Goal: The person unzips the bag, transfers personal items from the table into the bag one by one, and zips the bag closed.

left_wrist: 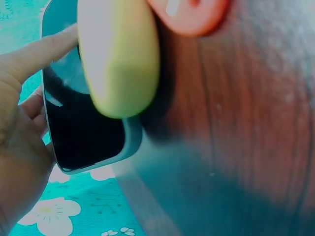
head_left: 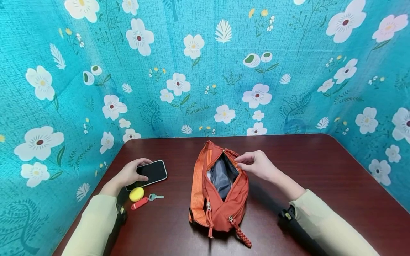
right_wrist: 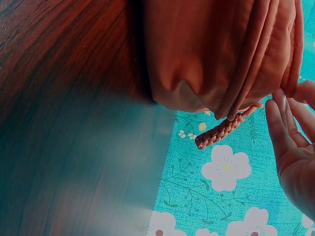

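Note:
At the left of the head view, my left hand (head_left: 130, 174) grips a black-screened smartphone (head_left: 157, 172), thumb over the screen and fingers along the far edge. The left wrist view shows the phone (left_wrist: 81, 135) tilted, partly covered by a yellow rounded object (left_wrist: 123, 64) close to the camera. An orange-red waist bag (head_left: 229, 211) lies in the middle, its main zip undone and its grey lining (head_left: 221, 177) showing. My right hand (head_left: 258, 165) pinches the right edge of that opening between thumb and fingers. In the right wrist view, fingertips (right_wrist: 278, 98) meet the bag's fabric (right_wrist: 197, 54).
Below the phone lie the yellow object (head_left: 136, 194) and a small key (head_left: 156, 197) with a red tag (head_left: 140, 203). An orange strap (head_left: 197, 185) runs along the bag's left side. Flowered blue cloth (head_left: 208, 71) hangs behind the dark wooden table (head_left: 160, 231).

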`<state>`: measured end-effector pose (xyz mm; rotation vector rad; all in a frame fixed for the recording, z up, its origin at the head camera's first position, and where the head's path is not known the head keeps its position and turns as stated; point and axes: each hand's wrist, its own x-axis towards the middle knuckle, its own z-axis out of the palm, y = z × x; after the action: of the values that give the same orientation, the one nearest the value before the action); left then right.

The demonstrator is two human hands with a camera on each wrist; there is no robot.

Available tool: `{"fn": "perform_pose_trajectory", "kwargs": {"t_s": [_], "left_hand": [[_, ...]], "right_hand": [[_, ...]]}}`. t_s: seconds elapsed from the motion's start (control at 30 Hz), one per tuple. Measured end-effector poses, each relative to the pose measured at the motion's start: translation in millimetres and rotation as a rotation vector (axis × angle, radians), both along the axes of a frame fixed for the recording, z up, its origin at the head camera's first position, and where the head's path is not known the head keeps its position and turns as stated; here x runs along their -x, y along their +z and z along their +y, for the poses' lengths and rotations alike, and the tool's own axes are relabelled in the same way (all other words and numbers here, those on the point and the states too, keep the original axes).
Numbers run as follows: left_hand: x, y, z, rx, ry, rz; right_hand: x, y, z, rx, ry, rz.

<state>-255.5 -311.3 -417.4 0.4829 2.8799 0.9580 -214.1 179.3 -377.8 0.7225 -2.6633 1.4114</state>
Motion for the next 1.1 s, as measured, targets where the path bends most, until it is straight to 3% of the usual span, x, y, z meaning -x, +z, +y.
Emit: {"fn": "perform_pose_trajectory", "kwargs": {"t_s": [0.33, 0.77, 0.93, 1.1], "left_hand": [[-7.3, 11.5, 3, -0.012, -0.010, -0.022], [-14.9, 26.5, 8, -0.018, -0.074, -0.044], [-15.6, 28.9, 15, 0.004, -0.072, -0.011], [-15.4, 34.3, 25, -0.006, -0.083, 0.060]], "right_hand": [[-0.6, -1.7, 1, -0.012, -0.009, -0.001], [-1.3, -0.3, -1, 0.007, -0.010, -0.011], [-11.2, 14.6, -7, -0.009, -0.013, -0.013], [-5.8, 5.7, -3, -0.002, -0.010, -0.001]]}}
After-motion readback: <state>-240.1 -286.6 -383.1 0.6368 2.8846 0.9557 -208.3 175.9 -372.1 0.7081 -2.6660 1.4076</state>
